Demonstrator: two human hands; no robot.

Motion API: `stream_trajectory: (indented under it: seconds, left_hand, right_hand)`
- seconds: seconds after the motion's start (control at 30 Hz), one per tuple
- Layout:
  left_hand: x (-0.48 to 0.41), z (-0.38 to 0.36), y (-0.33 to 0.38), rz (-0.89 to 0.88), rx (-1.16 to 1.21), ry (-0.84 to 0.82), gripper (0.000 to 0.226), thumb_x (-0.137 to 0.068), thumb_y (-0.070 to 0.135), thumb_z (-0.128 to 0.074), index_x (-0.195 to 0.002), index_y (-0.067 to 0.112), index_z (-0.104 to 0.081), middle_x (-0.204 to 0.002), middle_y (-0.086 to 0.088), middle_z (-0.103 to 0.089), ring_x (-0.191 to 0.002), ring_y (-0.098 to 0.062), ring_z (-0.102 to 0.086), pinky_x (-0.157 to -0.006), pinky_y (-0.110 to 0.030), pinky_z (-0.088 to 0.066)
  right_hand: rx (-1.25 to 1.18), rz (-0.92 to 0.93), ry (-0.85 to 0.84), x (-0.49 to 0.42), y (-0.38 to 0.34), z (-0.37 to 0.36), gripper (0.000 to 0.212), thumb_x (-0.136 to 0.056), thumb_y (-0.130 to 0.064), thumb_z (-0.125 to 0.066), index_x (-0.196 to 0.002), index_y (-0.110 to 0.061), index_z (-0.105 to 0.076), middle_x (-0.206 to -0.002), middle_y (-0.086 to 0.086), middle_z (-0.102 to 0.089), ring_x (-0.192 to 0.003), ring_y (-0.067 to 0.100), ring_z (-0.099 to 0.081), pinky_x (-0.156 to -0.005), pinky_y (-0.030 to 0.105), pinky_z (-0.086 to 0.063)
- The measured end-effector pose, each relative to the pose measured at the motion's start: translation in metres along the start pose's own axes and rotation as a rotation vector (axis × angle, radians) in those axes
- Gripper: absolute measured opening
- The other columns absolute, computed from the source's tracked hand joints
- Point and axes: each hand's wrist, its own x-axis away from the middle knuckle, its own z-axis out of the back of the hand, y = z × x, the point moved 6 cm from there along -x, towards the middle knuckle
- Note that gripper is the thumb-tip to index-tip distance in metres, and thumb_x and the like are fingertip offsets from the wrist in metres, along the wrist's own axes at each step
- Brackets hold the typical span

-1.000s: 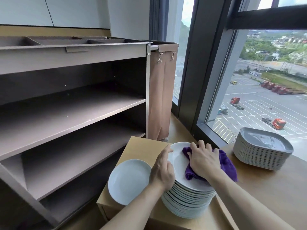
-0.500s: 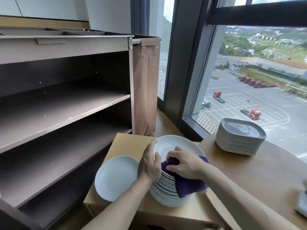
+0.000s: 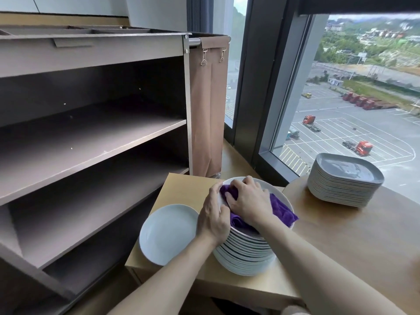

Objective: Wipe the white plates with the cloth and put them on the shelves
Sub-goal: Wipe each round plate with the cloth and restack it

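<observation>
top plate (image 3: 283, 196): right hand (image 3: 250, 201) fingers curled, bunching 1 purple cloth (image 3: 283, 211) on it; left hand (image 3: 213, 220) grips its rim. 1 white stack (image 3: 246, 258), 1 loose plate (image 3: 168, 233), 1 grey stack (image 3: 343, 185).

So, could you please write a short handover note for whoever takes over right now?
Left hand grips the top plate by its rim. Right hand presses the cloth onto it.
The top plate sits on the stack on the low table; a single plate lies beside it.
Done: no plate on the shelves yet.
Left: finish wiping, shelve each plate.
</observation>
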Motion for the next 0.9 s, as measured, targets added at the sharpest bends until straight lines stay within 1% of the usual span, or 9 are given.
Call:
stream_trajectory:
  seconds: [0.07, 0.17, 0.27, 0.37, 0.5, 0.6, 0.67, 0.8, 0.9]
  left_hand:
    - [0.000, 0.001, 0.000, -0.003, -0.028, -0.007, 0.063, -0.086, 0.024, -0.035, -0.148, 0.025, -0.040, -0.149, 0.008, -0.049, -0.133, -0.007, -0.045, -0.103, -0.015, -0.037]
    - [0.000, 0.000, 0.000, -0.018, -0.089, -0.034, 0.060, -0.085, 0.024, -0.034, -0.144, 0.020, -0.047, -0.155, 0.007, -0.043, -0.142, -0.005, -0.036, -0.113, -0.027, -0.037]
    - [-0.001, -0.002, -0.002, -0.013, -0.126, -0.045, 0.045, -0.086, 0.027, -0.035, -0.125, 0.023, -0.056, -0.160, 0.008, -0.038, -0.144, -0.006, -0.034, -0.105, -0.026, -0.040]
    - [-0.002, -0.001, -0.004, -0.015, -0.142, -0.059, 0.039, -0.084, 0.031, -0.035, -0.117, 0.027, -0.056, -0.161, 0.010, -0.037, -0.143, -0.007, -0.036, -0.099, -0.026, -0.042]
    - [-0.004, 0.000, -0.005, -0.003, -0.191, -0.090, 0.043, -0.084, 0.036, -0.033, -0.120, 0.030, -0.055, -0.163, 0.013, -0.032, -0.143, -0.009, -0.037, -0.098, -0.026, -0.042]
    - [-0.003, 0.000, -0.004, 0.013, -0.212, -0.111, 0.049, -0.083, 0.038, -0.030, -0.124, 0.029, -0.054, -0.164, 0.013, -0.031, -0.144, -0.010, -0.037, -0.101, -0.030, -0.044]
    - [-0.003, 0.001, -0.004, 0.021, -0.228, -0.132, 0.050, -0.084, 0.037, -0.029, -0.128, 0.028, -0.052, -0.165, 0.012, -0.029, -0.146, -0.012, -0.035, -0.106, -0.032, -0.043]
    - [-0.006, 0.002, -0.001, 0.037, -0.262, -0.235, 0.032, -0.103, 0.031, -0.036, -0.131, 0.024, -0.050, -0.168, 0.007, -0.020, -0.150, -0.016, -0.028, -0.113, -0.035, -0.035]
    - [0.000, 0.005, 0.004, 0.032, -0.357, -0.311, 0.037, -0.105, 0.046, -0.035, -0.135, 0.028, -0.048, -0.171, 0.009, -0.008, -0.154, -0.014, -0.017, -0.121, -0.041, -0.026]
  right_hand:
    - [0.038, -0.073, 0.032, -0.005, 0.011, 0.003, 0.037, -0.098, -0.057, -0.042, -0.119, -0.033, -0.061, -0.119, 0.001, -0.054, -0.112, 0.026, -0.054, -0.092, 0.046, -0.042]
    - [0.147, -0.158, 0.033, -0.005, 0.036, 0.013, 0.038, -0.100, -0.055, -0.038, -0.118, -0.030, -0.062, -0.116, 0.004, -0.052, -0.110, 0.030, -0.054, -0.091, 0.047, -0.039]
    - [0.265, -0.179, 0.021, 0.003, 0.051, 0.021, 0.041, -0.101, -0.054, -0.037, -0.118, -0.027, -0.063, -0.114, 0.006, -0.051, -0.108, 0.031, -0.054, -0.092, 0.048, -0.040]
    - [0.254, -0.206, -0.012, 0.012, 0.053, 0.027, 0.042, -0.100, -0.054, -0.035, -0.115, -0.026, -0.062, -0.109, 0.006, -0.052, -0.106, 0.031, -0.055, -0.091, 0.048, -0.039]
    - [0.254, -0.212, -0.060, 0.025, 0.051, 0.033, 0.047, -0.095, -0.057, -0.033, -0.111, -0.023, -0.061, -0.106, 0.008, -0.058, -0.101, 0.031, -0.059, -0.081, 0.046, -0.035]
    - [0.209, -0.202, -0.091, 0.035, 0.047, 0.036, 0.040, -0.089, -0.057, -0.037, -0.095, -0.023, -0.058, -0.103, 0.006, -0.063, -0.093, 0.028, -0.059, -0.076, 0.043, -0.035]
    - [0.159, -0.189, -0.123, 0.040, 0.042, 0.036, 0.038, -0.085, -0.059, -0.039, -0.090, -0.025, -0.057, -0.096, 0.002, -0.061, -0.089, 0.026, -0.056, -0.074, 0.041, -0.037]
    - [0.105, -0.131, -0.179, 0.049, 0.030, 0.033, 0.041, -0.084, -0.065, -0.037, -0.089, -0.031, -0.058, -0.093, -0.004, -0.059, -0.087, 0.021, -0.058, -0.074, 0.038, -0.042]
    - [0.077, -0.117, -0.174, 0.052, 0.028, 0.034, 0.037, -0.086, -0.064, -0.038, -0.091, -0.033, -0.058, -0.092, -0.007, -0.058, -0.084, 0.018, -0.059, -0.078, 0.039, -0.048]
